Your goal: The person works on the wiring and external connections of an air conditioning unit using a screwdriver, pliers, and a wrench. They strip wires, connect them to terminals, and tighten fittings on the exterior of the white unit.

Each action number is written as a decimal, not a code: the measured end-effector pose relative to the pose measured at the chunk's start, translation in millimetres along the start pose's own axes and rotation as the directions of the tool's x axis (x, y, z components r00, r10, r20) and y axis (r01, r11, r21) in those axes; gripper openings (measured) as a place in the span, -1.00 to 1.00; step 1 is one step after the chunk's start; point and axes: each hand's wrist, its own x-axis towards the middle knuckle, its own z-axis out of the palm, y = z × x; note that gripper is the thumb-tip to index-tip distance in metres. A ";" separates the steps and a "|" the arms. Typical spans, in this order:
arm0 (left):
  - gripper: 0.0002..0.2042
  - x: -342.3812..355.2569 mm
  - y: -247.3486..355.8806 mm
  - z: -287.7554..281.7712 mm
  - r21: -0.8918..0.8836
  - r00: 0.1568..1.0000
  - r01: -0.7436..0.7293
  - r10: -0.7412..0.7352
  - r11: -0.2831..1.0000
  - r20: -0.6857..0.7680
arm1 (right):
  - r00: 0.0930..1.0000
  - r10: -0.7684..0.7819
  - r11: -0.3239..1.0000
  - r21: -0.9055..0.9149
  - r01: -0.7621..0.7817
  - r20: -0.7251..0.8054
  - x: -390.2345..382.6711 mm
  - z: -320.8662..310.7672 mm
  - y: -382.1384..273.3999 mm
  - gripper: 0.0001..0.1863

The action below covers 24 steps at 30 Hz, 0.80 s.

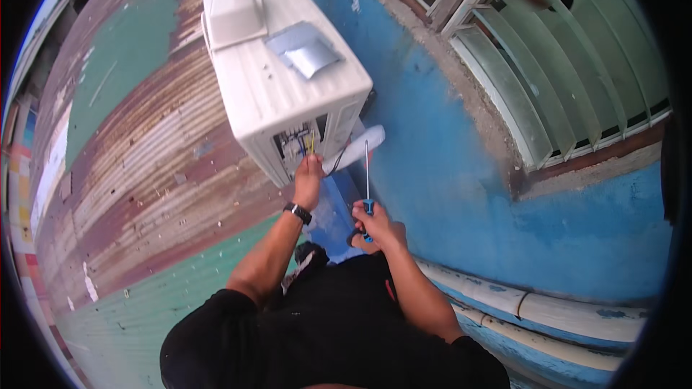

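Air-conditioner outdoor unit [292, 97]: landmark; wiring opening exposed at near end. Left hand [309, 171]: at unit's opening, beside yellow wire [313, 145]; grip cannot be told. Right hand [372, 220]: right of unit's near end, gripping blue-handled screwdriver [368, 204], tip upward. Silvery plate [306, 50]: atop unit.

Left grip [309, 167] partly blocks the wiring opening [294, 147] from below. On the right I've got white wrapped pipe [365, 145] and dark cable [337, 163] in the way — then blue wall [461, 166]. Screwdriver [368, 206] in the right grip [370, 220] juts into that gap. Left of the white casing [292, 94] — clear passage over the corrugated roof [162, 151].
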 end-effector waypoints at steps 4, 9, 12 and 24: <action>-0.68 -21.6 13.6 -32.0 0.195 0.998 -0.060 0.056 0.979 0.027 | 1.000 0.029 0.998 0.047 -0.029 -0.006 -52.4 35.0 -6.8 -0.73; -0.64 -18.0 1.9 -26.6 0.238 0.973 -0.227 0.229 0.944 0.020 | 0.996 0.077 0.989 0.121 -0.080 0.033 -48.6 25.6 20.7 -0.70; -0.64 -12.2 10.0 -25.3 0.234 0.966 -0.250 0.259 0.940 -0.010 | 0.997 0.066 0.977 0.201 -0.074 0.044 -36.4 34.2 47.1 -0.69; -0.64 -34.7 22.1 -16.1 0.345 0.960 -0.281 0.258 0.895 0.112 | 0.986 -0.034 0.926 0.367 0.093 -0.164 61.8 48.4 4.6 -0.69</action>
